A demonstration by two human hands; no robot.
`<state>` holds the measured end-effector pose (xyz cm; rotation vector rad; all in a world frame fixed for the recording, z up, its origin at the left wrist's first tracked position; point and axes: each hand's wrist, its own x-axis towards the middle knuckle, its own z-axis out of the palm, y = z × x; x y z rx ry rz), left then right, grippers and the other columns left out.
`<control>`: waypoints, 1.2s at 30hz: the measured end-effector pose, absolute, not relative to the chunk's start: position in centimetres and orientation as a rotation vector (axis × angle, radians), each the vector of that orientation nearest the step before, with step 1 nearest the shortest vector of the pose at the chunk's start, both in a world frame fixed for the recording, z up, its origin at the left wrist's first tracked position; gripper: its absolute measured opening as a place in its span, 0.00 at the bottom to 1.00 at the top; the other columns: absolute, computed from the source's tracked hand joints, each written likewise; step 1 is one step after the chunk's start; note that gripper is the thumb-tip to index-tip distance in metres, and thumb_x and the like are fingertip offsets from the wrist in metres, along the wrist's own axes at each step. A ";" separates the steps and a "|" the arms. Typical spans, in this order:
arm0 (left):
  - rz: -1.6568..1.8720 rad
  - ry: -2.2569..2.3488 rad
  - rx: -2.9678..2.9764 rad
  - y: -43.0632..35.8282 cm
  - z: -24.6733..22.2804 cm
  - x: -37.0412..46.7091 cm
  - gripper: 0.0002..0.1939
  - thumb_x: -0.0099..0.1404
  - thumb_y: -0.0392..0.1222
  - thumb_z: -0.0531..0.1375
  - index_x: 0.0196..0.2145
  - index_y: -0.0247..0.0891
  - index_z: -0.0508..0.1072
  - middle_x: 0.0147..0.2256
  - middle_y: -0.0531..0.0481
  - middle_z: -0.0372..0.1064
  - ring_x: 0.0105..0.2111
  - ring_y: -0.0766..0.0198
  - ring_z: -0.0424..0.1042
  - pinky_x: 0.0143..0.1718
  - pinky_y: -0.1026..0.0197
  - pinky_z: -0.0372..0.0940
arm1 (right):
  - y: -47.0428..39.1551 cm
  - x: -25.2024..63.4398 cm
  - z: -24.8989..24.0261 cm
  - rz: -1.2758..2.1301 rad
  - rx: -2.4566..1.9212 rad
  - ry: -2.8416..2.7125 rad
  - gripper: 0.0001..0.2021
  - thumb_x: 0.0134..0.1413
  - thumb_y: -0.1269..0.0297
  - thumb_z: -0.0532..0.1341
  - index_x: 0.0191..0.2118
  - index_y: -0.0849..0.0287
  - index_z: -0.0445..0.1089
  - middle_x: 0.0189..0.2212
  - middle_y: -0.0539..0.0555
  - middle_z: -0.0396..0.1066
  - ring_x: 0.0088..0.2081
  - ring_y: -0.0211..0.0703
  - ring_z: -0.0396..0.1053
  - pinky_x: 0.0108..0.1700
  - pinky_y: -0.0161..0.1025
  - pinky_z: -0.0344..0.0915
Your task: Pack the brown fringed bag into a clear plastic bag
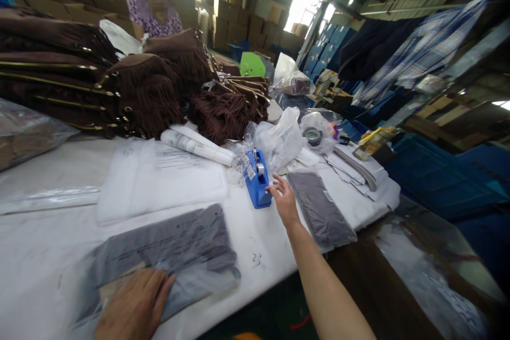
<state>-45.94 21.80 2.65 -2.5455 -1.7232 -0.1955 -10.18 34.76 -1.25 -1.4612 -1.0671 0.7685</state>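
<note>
My left hand point(133, 303) lies flat on a clear plastic bag with a folded dark grey cloth item point(171, 244) inside. Beneath its fingers shows a small brown piece point(115, 287), partly hidden. My right hand point(283, 199) is stretched forward to the near end of a blue tape dispenser point(258, 199), its fingers slightly bent and apart. The fingertips are at the dispenser's edge; whether they touch the tape I cannot make out. A second bagged grey item point(321, 207) lies just right of my right hand.
Flat clear bags point(159, 180) and a rolled white bundle point(197, 146) lie beyond my left hand. Brown fringed bags point(151, 85) are piled at the back, with a person point(155, 16) behind them. Crumpled plastic point(279, 135), a tape roll point(313, 136) and a jar point(370, 146) stand right.
</note>
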 end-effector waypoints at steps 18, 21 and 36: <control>-0.152 -1.877 -2.470 20.7 3.5 -45.1 0.13 0.69 0.44 0.49 0.30 0.37 0.67 0.29 0.47 0.65 0.32 0.56 0.65 0.37 0.54 0.58 | 24.8 -22.8 6.8 1.333 -0.982 -2.155 0.36 0.56 0.65 0.59 0.66 0.50 0.40 0.32 0.49 0.71 0.41 0.43 0.66 0.54 0.45 0.57; -0.163 -1.853 -2.451 20.7 3.3 -45.2 0.14 0.69 0.44 0.49 0.30 0.37 0.68 0.28 0.47 0.65 0.31 0.57 0.65 0.36 0.55 0.57 | 25.4 -26.5 6.2 0.945 -1.047 -2.581 0.38 0.52 0.67 0.62 0.65 0.54 0.44 0.36 0.55 0.71 0.44 0.49 0.64 0.54 0.49 0.54; -0.073 -1.581 -2.490 20.4 2.9 -45.2 0.10 0.68 0.36 0.50 0.30 0.38 0.67 0.28 0.48 0.62 0.31 0.55 0.63 0.34 0.53 0.56 | 29.2 -25.2 2.4 0.545 -1.455 -2.383 0.40 0.52 0.62 0.64 0.66 0.55 0.42 0.28 0.52 0.70 0.36 0.48 0.66 0.44 0.44 0.59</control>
